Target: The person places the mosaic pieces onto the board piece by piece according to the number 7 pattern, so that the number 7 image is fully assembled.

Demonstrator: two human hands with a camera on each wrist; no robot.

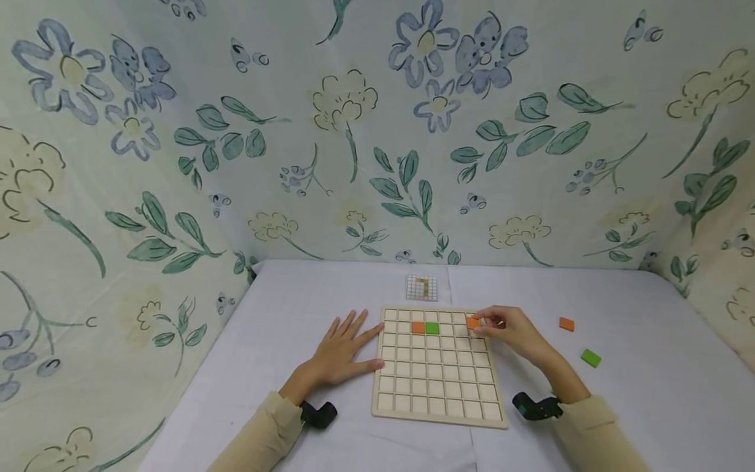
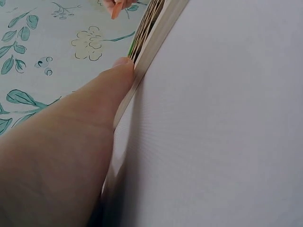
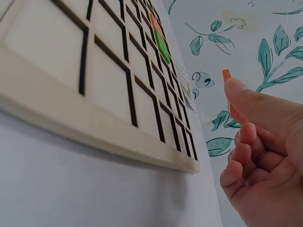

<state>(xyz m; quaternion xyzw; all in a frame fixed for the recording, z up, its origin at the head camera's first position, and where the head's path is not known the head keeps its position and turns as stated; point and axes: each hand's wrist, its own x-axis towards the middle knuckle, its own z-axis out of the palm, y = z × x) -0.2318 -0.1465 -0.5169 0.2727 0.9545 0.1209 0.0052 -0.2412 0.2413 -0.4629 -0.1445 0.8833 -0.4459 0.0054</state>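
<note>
A wooden grid board [image 1: 436, 390] lies on the table, with an orange tile [image 1: 418, 327] and a green tile [image 1: 432, 328] side by side in its second row from the back. My right hand [image 1: 512, 330] pinches another orange tile [image 1: 473, 323] between thumb and fingers over the board's back right part. In the right wrist view that orange tile [image 3: 227, 75] is held above the board, its other fingers curled beneath. My left hand [image 1: 342, 354] lies flat with spread fingers, its thumb and index finger touching the board's left edge. The left thumb [image 2: 124, 64] meets the rim in the left wrist view.
Behind the board lies a small card [image 1: 421, 288] printed with a coloured grid pattern. To the right of the board, a loose orange tile [image 1: 567, 324] and a loose green tile [image 1: 591, 358] lie on the white cloth. A flowered curtain [image 1: 377, 196] stands behind the table.
</note>
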